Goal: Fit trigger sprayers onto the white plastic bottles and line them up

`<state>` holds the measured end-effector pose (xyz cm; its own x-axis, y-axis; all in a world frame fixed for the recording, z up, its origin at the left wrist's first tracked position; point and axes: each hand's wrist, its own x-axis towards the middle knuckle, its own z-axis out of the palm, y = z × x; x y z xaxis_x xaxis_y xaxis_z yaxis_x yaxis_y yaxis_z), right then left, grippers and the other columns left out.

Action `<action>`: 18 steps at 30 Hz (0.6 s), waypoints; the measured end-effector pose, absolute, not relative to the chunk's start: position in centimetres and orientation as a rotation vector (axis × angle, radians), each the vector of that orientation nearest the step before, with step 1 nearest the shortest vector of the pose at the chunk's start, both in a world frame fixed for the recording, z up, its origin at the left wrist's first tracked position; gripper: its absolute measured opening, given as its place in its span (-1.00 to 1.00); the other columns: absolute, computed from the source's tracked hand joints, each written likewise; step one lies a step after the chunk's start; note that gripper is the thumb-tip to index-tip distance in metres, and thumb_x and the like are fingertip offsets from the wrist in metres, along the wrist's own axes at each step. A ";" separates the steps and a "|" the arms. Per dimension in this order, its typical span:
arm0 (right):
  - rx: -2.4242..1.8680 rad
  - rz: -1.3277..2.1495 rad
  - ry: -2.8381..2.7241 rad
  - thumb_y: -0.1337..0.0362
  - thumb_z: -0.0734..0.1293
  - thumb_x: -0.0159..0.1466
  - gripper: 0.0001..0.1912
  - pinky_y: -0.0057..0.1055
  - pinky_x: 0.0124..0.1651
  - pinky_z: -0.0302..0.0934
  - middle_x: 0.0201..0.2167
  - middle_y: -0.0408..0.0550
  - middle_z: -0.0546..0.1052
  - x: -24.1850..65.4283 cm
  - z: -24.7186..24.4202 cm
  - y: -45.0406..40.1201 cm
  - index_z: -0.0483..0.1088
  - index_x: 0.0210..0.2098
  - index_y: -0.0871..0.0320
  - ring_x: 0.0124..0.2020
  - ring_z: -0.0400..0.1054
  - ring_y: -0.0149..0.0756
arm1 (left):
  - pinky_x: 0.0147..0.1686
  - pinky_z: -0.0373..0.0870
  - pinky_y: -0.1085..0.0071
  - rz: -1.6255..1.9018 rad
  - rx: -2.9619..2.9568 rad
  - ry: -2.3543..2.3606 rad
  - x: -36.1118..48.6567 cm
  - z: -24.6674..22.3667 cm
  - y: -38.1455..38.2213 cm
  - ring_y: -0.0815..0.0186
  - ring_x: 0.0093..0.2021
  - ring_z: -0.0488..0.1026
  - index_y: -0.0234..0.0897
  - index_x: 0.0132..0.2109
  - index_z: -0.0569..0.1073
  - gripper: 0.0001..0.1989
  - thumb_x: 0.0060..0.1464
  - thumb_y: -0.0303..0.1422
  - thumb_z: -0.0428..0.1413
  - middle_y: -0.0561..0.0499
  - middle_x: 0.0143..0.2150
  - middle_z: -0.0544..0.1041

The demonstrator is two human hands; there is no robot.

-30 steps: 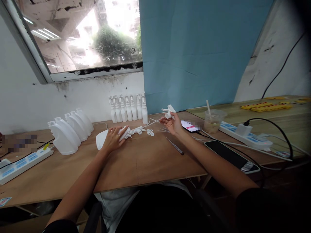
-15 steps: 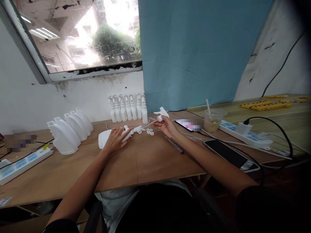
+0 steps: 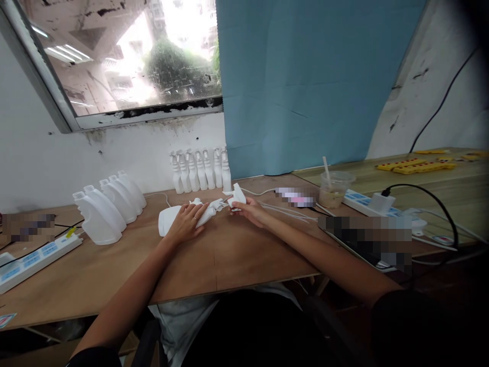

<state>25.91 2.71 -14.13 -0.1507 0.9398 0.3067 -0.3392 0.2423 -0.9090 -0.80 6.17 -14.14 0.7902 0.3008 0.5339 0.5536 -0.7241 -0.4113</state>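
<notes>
My left hand [image 3: 187,220] lies over white plastic bottles on the table, its fingers curved across one and holding it down. That white bottle [image 3: 207,218] lies on its side with its neck towards the right. A second white bottle [image 3: 168,220] lies under the wrist, partly covered. In my right hand [image 3: 252,211] is a white trigger spray head [image 3: 237,194], pinched between thumb and fingers. It is held right beside the neck of the bottle. Whether the two touch, I cannot tell.
Finished-looking white spray bottles [image 3: 200,171] stand in a row by the wall. Several larger jugs [image 3: 100,216] stand at left. Thin white tubes [image 3: 290,211], a drink cup [image 3: 332,188] and power strips [image 3: 42,260] lie or stand around the table [image 3: 244,260].
My right hand has moved left and slightly down with the spray head, up to the bottle's neck. It now covers the small white rings. My left hand has shifted slightly right.
</notes>
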 end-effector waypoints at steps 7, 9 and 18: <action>-0.833 1.137 -1.429 0.36 0.56 -0.19 -0.55 -0.40 -0.26 0.36 -0.35 -0.18 0.61 24.1 -15.0 1.9 0.48 -0.27 0.14 -0.33 0.47 -0.28 | 0.05 0.14 0.11 -0.464 -2.484 -0.563 0.9 -14.5 4.9 0.01 0.08 0.27 -0.41 0.26 0.13 -0.38 0.09 -0.32 0.06 -0.27 0.17 0.33; -0.851 1.141 -1.488 0.35 0.55 -0.16 -0.60 -0.40 -0.33 0.36 -0.43 -0.18 0.60 24.0 -14.9 1.7 0.45 -0.31 0.14 -0.40 0.47 -0.28 | 0.06 0.14 0.11 -0.418 -2.483 -0.549 1.1 -14.5 4.7 0.01 0.09 0.25 -0.41 0.27 0.13 -0.39 0.12 -0.31 0.06 -0.26 0.19 0.30; -0.876 1.293 -1.455 0.22 0.41 0.08 -0.79 -0.53 -0.66 0.15 -0.67 -0.17 0.52 23.9 -15.7 1.8 0.32 -0.38 0.16 -0.71 0.32 -0.42 | 0.07 0.11 0.11 -0.336 -2.443 -0.522 1.7 -14.5 4.0 0.02 0.11 0.22 -0.43 0.25 0.16 -0.43 0.14 -0.34 0.06 -0.23 0.22 0.28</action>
<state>23.87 1.76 -15.66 -0.2762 0.9412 0.1944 -0.0824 0.1783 -0.9805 1.70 4.03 -14.48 0.8900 0.2867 0.3546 0.4416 -0.7353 -0.5140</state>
